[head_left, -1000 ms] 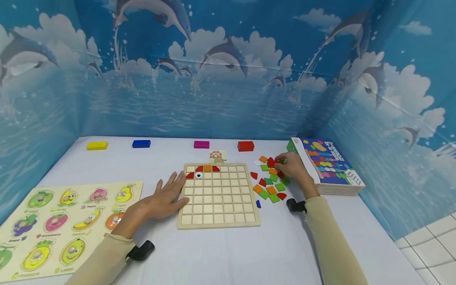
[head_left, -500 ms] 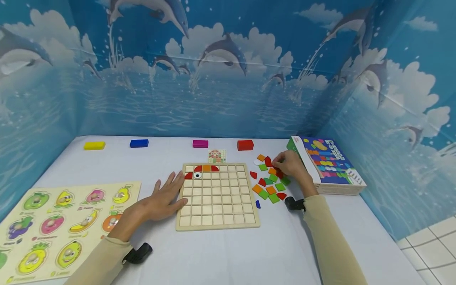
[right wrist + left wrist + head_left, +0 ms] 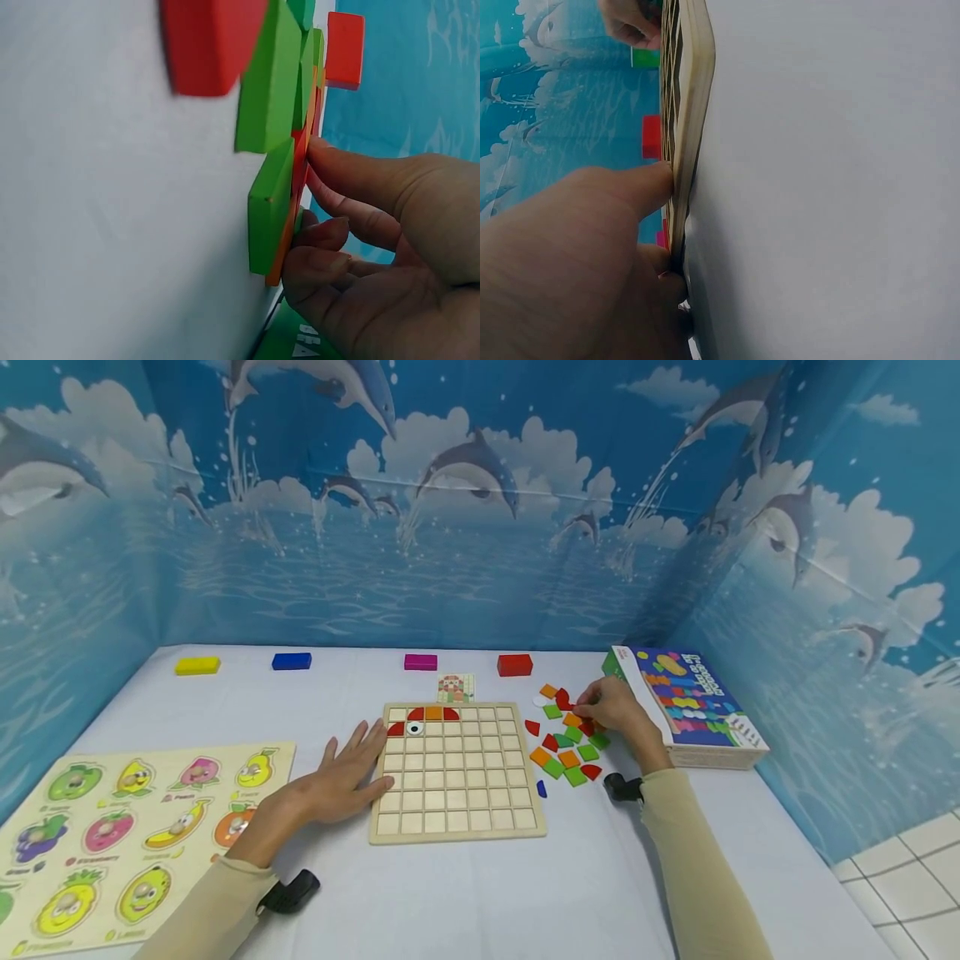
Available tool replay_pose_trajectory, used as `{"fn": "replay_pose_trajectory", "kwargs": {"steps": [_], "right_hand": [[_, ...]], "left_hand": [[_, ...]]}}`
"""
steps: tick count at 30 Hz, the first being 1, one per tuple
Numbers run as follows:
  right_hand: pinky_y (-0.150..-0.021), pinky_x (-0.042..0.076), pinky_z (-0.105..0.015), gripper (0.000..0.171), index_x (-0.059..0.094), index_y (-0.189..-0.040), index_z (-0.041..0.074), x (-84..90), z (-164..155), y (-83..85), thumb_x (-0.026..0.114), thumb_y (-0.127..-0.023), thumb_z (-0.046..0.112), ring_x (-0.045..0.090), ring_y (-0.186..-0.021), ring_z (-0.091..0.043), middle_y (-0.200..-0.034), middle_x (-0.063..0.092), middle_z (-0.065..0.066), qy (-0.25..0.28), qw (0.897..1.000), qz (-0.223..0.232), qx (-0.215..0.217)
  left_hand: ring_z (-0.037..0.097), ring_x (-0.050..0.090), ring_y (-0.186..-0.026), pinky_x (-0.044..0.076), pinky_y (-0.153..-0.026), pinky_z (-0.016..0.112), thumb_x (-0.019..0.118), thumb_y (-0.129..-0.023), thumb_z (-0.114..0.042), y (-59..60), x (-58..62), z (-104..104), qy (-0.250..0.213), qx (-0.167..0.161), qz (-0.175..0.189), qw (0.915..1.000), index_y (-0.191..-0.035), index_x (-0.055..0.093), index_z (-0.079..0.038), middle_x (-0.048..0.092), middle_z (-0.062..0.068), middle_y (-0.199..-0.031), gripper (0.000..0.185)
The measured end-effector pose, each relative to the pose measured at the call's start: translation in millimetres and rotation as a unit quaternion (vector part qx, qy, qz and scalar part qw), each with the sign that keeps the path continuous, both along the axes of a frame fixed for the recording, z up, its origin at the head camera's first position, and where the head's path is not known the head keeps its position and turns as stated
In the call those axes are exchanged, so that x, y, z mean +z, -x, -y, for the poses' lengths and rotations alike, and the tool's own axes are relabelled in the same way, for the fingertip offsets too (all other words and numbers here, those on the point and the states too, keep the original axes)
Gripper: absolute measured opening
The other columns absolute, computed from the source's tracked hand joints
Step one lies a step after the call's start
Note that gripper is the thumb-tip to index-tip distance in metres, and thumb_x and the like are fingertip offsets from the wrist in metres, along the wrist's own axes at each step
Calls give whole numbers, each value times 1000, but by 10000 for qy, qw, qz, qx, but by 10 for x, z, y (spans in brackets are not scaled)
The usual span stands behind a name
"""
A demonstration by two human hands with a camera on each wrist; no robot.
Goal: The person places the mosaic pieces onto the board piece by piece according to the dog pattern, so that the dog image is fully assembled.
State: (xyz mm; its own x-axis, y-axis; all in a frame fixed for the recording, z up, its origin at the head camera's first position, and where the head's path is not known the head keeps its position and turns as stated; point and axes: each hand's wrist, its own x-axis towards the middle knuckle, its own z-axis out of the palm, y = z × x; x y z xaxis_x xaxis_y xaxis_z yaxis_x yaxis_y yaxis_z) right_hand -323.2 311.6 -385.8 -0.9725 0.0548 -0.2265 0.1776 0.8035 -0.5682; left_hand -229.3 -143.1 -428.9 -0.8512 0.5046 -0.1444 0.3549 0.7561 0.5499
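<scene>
**Ana:** Right of the grid board [image 3: 456,772], the right hand [image 3: 617,710] sits over the loose tile pile [image 3: 568,745], fingers curled, fingertips [image 3: 324,150] pressed to a red tile [image 3: 566,701] at the pile's far edge. Whether it truly pinches that tile, I cannot tell.

**Ben:** And the left hand [image 3: 341,781]?

**Ana:** Flat on the table [image 3: 480,893], fingers straight and spread, against the board's left edge; the wrist view shows the thumb [image 3: 641,187] touching the rim.

**Ben:** How does the board look?

**Ana:** Pale wood, square cells. Its far row carries red curved pieces and an orange square [image 3: 434,713]; just under them lies a white eye tile [image 3: 414,727]. Other cells are bare wood.

**Ben:** The pile?

**Ana:** Green, orange and red tiles, packed close, one blue piece [image 3: 541,788] nearest the board's right corner.

**Ben:** Around it?

**Ana:** Behind the board stands a small pattern card [image 3: 456,687]; yellow [image 3: 197,665], blue [image 3: 291,661], magenta [image 3: 420,662] and red [image 3: 514,665] blocks line the far edge. Left of the board lies a fruit puzzle [image 3: 127,827]; right of the pile, a colourful box [image 3: 686,706]. White cloth, dolphin-print walls [image 3: 480,527].
</scene>
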Motion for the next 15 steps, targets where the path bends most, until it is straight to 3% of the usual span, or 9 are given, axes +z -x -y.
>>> {"fn": "replay_pose_trajectory", "kwargs": {"steps": [10, 15], "right_hand": [[-66, 51, -26, 25, 68, -115, -4, -29, -18, 25, 75, -104, 19, 58, -83, -25, -98, 64, -15, -191, 9998, 60, -31], [-64, 50, -26, 23, 68, -109, -3, -17, -28, 15, 76, -103, 18, 57, -79, -25, -92, 61, -14, -159, 9999, -68, -2]], "left_hand": [[36, -10, -167, -10, -129, 66, 52, -112, -44, 21, -19, 21, -7, -48, -51, 10000, -173, 7, -3, -1, 13, -182, 86], [39, -9, -167, -11, -127, 70, 51, -111, -52, 9, -17, 28, -240, -159, -86, 9995, -173, 8, -3, 0, 16, -182, 89]]}}
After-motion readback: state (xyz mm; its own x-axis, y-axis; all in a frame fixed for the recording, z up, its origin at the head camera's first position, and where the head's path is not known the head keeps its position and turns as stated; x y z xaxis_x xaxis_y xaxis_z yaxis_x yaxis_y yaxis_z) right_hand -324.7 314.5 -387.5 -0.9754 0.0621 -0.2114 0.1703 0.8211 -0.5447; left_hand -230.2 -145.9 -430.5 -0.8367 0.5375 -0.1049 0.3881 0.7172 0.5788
